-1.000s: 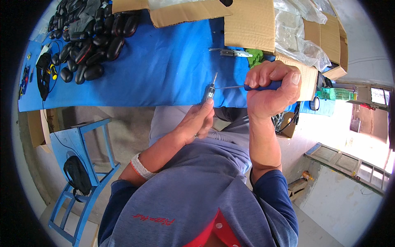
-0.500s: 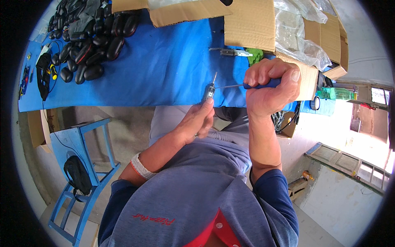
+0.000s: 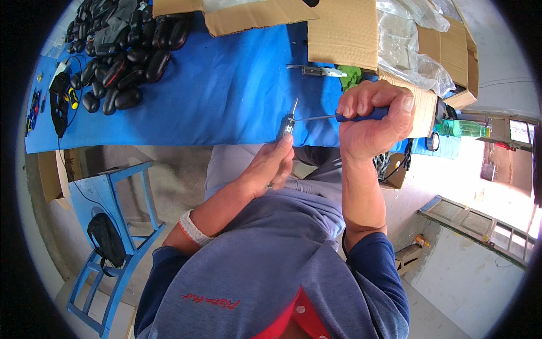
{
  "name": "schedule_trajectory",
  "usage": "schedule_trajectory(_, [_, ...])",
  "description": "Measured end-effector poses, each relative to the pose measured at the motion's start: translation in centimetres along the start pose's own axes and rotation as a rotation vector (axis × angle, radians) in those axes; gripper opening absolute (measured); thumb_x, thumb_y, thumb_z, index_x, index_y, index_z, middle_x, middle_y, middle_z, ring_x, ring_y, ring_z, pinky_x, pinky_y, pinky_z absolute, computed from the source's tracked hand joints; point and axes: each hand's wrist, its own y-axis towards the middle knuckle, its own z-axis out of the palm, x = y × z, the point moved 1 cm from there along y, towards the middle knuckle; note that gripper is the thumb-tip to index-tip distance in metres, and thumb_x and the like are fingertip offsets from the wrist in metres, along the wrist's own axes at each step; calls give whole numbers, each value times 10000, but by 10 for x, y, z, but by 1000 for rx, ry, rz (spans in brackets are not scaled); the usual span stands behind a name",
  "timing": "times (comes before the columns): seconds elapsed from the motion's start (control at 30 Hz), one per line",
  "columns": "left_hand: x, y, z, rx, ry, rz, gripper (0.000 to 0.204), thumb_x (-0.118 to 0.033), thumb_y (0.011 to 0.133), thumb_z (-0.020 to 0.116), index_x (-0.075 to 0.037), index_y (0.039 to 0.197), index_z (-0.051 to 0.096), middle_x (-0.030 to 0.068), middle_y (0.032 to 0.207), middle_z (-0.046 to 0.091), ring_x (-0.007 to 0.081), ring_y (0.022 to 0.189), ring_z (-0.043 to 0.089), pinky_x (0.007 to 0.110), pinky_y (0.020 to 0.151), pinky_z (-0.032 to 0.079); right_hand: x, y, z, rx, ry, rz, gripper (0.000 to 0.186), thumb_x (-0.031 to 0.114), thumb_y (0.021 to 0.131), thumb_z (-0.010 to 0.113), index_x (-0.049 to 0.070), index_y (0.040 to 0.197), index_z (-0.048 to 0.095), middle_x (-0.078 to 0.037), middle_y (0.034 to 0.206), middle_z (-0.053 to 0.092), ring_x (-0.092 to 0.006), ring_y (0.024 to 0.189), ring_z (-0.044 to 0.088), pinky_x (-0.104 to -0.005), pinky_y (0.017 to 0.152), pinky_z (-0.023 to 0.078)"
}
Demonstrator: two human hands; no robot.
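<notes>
Dark grey with a bare metal pin at its far end, a slim device (image 3: 287, 125) stands out past the fingertips of the left hand (image 3: 272, 165), in view against the near edge of the tabletop (image 3: 214, 101). It lies between the two hands, gripped by the left and well apart from the right, its pin pointing away from the body and slightly rightward. The left hand is closed narrowly around the device's lower end, thumb laid along the top and fingers curled beneath.

From the right, the thin shaft of a blue-handled screwdriver (image 3: 370, 115) runs almost level to the device's side; the contact is too small to make out. The right hand (image 3: 374, 133) is folded in a fist around that handle, fingers curled over it and thumb bent near its butt end. The right forearm rises nearly straight from the elbow, while the left one slants inward from the lower left, a white band (image 3: 195, 229) around it.

Farther out on the blue cloth, a grey and white part (image 3: 319, 72) lies beside a green cloth (image 3: 351, 75), near a cardboard box (image 3: 341, 37) and clear plastic wrap (image 3: 403, 53). Rounded black cases (image 3: 129, 98) are heaped at the far left. Below them, off the tabletop, a black bag (image 3: 106, 240) rests on blue wooden furniture (image 3: 96, 198).
</notes>
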Motion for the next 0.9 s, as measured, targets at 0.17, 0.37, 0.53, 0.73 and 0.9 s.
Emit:
schedule_trajectory(0.17, [0, -1, 0, 2, 5, -3, 527, -623, 951, 410, -134, 755, 399, 8, 554, 413, 90, 402, 349, 251, 370, 297, 1, 0, 0, 9, -1, -19, 389, 298, 1007, 419, 13, 742, 408, -99, 573, 438, -157, 458, 414, -293, 392, 404])
schedule_trajectory(0.37, [-2, -1, 2, -2, 9, -1, 527, -628, 947, 412, -137, 755, 399, 6, 556, 411, 87, 402, 343, 250, 370, 288, 0, 0, 1, 5, -9, -10, 383, 291, 1005, 415, 11, 743, 407, -102, 571, 438, -160, 455, 416, -296, 393, 404])
schedule_trajectory(0.53, [0, -1, 1, -2, -10, -14, 527, -628, 947, 415, -138, 756, 399, 5, 555, 410, 85, 402, 341, 249, 371, 286, 0, -1, 2, 5, 5, -12, 385, 288, 1002, 417, 7, 740, 417, -103, 563, 440, -158, 453, 418, -293, 393, 404])
schedule_trajectory(0.73, [1, -1, 2, -10, -28, -20, 521, -617, 944, 442, -136, 746, 405, 7, 566, 412, 103, 416, 332, 272, 381, 264, -2, 3, 1, 49, -8, 27, 416, 293, 1007, 401, -1, 715, 436, -98, 544, 456, -158, 453, 451, -281, 398, 398])
schedule_trajectory(0.9, [1, -3, 5, -25, -37, -27, 524, -618, 940, 451, -135, 743, 400, 8, 567, 408, 105, 417, 328, 275, 382, 255, -5, 15, 4, 156, -131, 135, 446, 369, 997, 374, 22, 726, 441, -83, 547, 451, -175, 470, 449, -309, 438, 406])
